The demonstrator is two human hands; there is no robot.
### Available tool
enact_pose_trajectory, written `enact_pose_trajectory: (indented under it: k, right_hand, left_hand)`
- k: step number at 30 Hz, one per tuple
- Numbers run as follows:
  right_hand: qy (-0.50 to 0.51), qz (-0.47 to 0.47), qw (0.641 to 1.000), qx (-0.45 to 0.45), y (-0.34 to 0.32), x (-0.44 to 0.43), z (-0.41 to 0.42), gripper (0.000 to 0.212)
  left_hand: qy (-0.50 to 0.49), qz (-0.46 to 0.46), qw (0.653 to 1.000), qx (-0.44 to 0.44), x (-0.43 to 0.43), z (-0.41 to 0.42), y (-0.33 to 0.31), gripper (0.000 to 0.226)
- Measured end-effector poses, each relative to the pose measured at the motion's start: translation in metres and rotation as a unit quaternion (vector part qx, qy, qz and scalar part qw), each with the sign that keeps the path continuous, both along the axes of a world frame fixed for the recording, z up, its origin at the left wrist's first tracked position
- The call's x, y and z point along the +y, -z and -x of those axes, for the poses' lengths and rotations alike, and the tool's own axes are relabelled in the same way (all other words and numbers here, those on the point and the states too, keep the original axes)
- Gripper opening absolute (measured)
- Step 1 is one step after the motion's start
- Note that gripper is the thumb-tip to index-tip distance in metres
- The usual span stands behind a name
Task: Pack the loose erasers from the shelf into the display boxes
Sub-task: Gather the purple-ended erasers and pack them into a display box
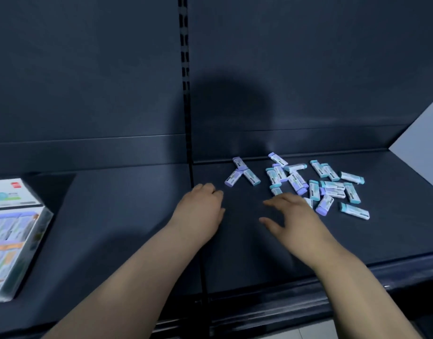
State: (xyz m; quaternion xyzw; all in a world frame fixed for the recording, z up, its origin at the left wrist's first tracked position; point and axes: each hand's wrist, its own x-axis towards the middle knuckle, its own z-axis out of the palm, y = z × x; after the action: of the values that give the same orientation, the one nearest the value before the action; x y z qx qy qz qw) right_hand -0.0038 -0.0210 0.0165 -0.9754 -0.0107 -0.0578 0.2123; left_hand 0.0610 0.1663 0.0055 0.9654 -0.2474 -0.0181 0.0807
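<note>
Head view. The dark shelf (pixel 137 216) carries the loose erasers (pixel 330 189) scattered in a heap at its right rear, close to the back panel (pixel 308 81). A small separate group of three erasers (pixel 242 174) lies to the left of the main heap, near the slotted upright (pixel 186 94). The sleeves are white with teal or purple ends; print too small to read.

My left hand (pixel 200 206) rests low over the shelf with fingers curled under into a loose fist, just short of the small group; whether it holds anything I cannot tell. My right hand (pixel 291 216) is spread, fingers apart and pointing left, empty, its far edge against the near erasers of the main heap.

One display box (pixel 12 238) sits at the far left edge, well apart from the erasers, already holding rows of product.
</note>
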Motion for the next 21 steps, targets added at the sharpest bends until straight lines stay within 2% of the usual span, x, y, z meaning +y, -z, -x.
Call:
enact_pose_trajectory:
  k: [10, 14, 18, 21]
  right_hand:
    - [-0.038, -0.012, 0.999, 0.022, 0.006, -0.064, -0.028, 0.036]
    - [-0.082, -0.019, 0.996, 0.02, 0.002, -0.099, -0.05, 0.031]
    - [-0.125, -0.031, 0.992, -0.004, -0.003, -0.108, -0.078, 0.029]
    - [-0.154, -0.054, 0.987, -0.002, -0.003, -0.099, -0.105, 0.028]
  left_hand:
    - [-0.101, 0.03, 0.99, 0.095, -0.061, -0.052, 0.015, 0.051]
    - [-0.171, 0.049, 0.982, 0.056, -0.086, -0.056, 0.023, 0.036]
    - [-0.217, 0.051, 0.971, 0.089, -0.095, -0.053, 0.022, 0.048]
    - [-0.239, 0.021, 0.967, 0.085, -0.09, -0.046, 0.013, 0.04]
